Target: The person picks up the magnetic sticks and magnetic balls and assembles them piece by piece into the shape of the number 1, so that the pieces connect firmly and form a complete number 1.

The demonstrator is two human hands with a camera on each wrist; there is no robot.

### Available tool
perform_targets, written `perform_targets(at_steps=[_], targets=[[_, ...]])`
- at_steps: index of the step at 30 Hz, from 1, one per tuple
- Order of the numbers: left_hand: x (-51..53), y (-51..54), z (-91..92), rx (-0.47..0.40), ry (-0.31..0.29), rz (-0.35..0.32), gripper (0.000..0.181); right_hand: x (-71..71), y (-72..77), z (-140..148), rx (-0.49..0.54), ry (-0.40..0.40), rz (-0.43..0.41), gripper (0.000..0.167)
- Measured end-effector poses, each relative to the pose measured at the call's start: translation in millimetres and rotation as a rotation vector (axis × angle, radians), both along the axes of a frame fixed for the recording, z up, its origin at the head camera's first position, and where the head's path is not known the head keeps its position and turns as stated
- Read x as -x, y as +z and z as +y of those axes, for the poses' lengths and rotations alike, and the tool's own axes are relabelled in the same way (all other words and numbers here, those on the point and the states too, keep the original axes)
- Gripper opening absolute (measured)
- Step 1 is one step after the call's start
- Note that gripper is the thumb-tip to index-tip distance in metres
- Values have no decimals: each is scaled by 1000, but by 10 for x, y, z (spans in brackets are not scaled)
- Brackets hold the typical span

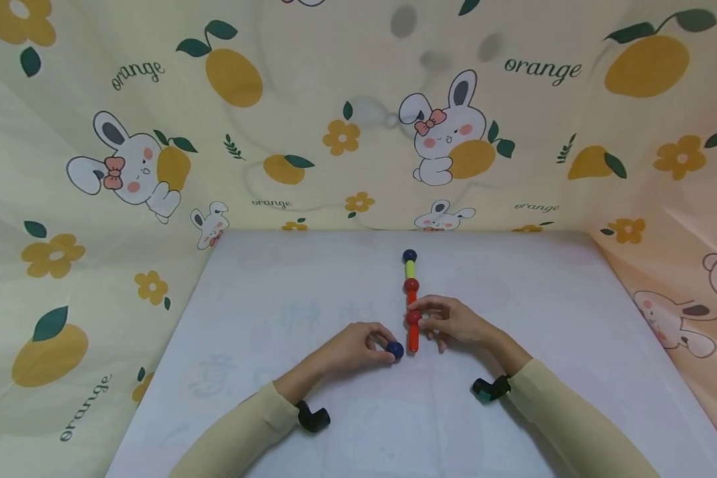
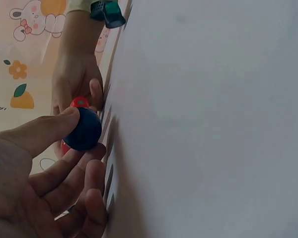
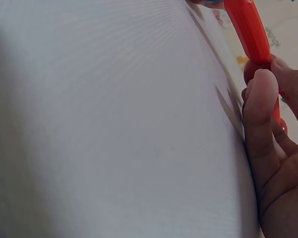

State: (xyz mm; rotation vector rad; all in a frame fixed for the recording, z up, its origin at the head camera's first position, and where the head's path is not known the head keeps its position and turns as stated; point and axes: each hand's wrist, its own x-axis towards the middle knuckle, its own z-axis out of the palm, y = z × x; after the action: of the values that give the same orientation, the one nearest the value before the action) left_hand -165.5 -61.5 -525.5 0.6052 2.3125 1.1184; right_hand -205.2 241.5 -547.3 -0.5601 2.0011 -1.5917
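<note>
A chain of coloured rods and balls stretches away from me in the head view. At its far end sits a dark blue ball (image 1: 409, 255), then a yellow-green rod (image 1: 409, 269), a red ball (image 1: 411, 285), a red rod, a second red ball (image 1: 414, 317) and a near red rod (image 1: 413, 338). My right hand (image 1: 457, 322) pinches the chain at the second red ball. Between thumb and fingers my left hand (image 1: 358, 346) holds another blue ball (image 1: 396, 350), just left of the near rod's free end. In the left wrist view this blue ball (image 2: 84, 130) partly hides the chain.
The white tabletop (image 1: 263, 292) lies beneath both hands. A printed cloth (image 1: 358, 86) with rabbits and oranges stands behind and along both sides. A dark device is worn on each wrist, by the cuffs of the beige sleeves (image 1: 245, 425).
</note>
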Motion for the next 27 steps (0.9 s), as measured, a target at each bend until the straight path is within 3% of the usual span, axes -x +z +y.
perform_targets(at_steps=[10, 27], targets=[[-82, -33, 140, 7, -14, 18, 30, 8, -40, 15, 10, -7, 5, 43], [-165, 30, 286, 23, 19, 1, 33, 19, -51, -1, 11, -8, 11, 43]])
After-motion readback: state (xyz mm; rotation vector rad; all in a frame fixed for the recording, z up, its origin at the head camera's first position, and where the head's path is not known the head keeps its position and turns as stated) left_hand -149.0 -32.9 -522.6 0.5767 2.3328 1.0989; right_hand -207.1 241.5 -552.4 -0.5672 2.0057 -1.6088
